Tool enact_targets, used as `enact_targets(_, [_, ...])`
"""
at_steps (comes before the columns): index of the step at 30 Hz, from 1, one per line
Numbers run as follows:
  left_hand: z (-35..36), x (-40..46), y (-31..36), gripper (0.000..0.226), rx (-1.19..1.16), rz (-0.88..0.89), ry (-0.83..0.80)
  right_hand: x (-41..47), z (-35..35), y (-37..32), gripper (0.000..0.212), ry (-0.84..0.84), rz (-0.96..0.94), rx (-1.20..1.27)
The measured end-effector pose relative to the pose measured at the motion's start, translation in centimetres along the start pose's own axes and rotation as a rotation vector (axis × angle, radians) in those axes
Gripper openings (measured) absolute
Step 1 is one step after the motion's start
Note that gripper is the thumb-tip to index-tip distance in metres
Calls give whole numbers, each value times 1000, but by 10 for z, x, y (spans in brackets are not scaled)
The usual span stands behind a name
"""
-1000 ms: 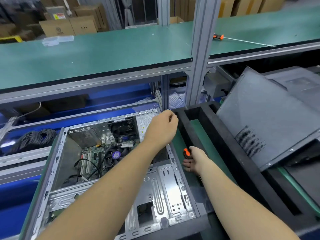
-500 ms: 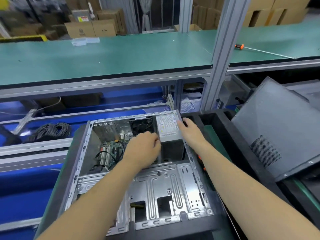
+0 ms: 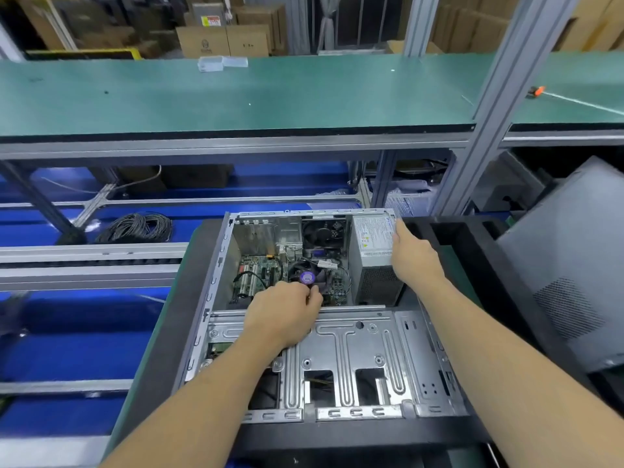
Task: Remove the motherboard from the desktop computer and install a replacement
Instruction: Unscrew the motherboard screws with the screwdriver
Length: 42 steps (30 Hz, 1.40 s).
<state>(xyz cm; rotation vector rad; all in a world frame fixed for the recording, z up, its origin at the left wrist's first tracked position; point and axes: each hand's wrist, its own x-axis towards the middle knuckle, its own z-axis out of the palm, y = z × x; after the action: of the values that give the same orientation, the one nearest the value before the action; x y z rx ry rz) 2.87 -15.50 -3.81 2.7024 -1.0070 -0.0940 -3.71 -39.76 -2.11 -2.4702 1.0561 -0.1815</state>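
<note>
Leftmost, our left hand (image 3: 283, 315) reaches into the open desktop computer (image 3: 216, 282), its fingertips curled down beside the purple-capped cooler (image 3: 306, 276); we cannot tell whether they pinch anything, since the hand hides them. Just beyond it the motherboard (image 3: 260, 275) lies flat on the case floor, partly masked by black cables and the drive cage (image 3: 351, 359). Further right, our right hand (image 3: 413, 255) rests straight-fingered against the power supply (image 3: 373, 255), its palm side hidden from us.
</note>
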Motion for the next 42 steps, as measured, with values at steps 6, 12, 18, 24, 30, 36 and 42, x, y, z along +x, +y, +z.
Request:
enact_targets(6, [-8, 13, -10, 58, 14, 54, -34, -6, 1, -1, 52, 41, 44, -35])
enact_targets(12, [-17, 40, -32, 56, 19, 192, -78, -20, 11, -3, 60, 123, 158, -87])
enact_targets(18, [-32, 69, -57, 50, 87, 291, -112, -34, 19, -11, 62, 111, 264, -115])
enact_targets(24, [-19, 37, -18, 45, 50, 231, 117, -11, 4, -25, 55, 83, 141, -357])
enact_targets(30, [-1, 17, 16, 64, 146, 152, 38, 27, 7, -32, 58, 21, -104, -405])
enact_targets(36, [2, 32, 13, 67, 143, 132, -1, 31, 4, -31, 64, 44, -85, -449])
enact_targets(42, [-1, 55, -14, 66, 71, 255, -69, 14, -2, -26, 58, 73, -17, -448])
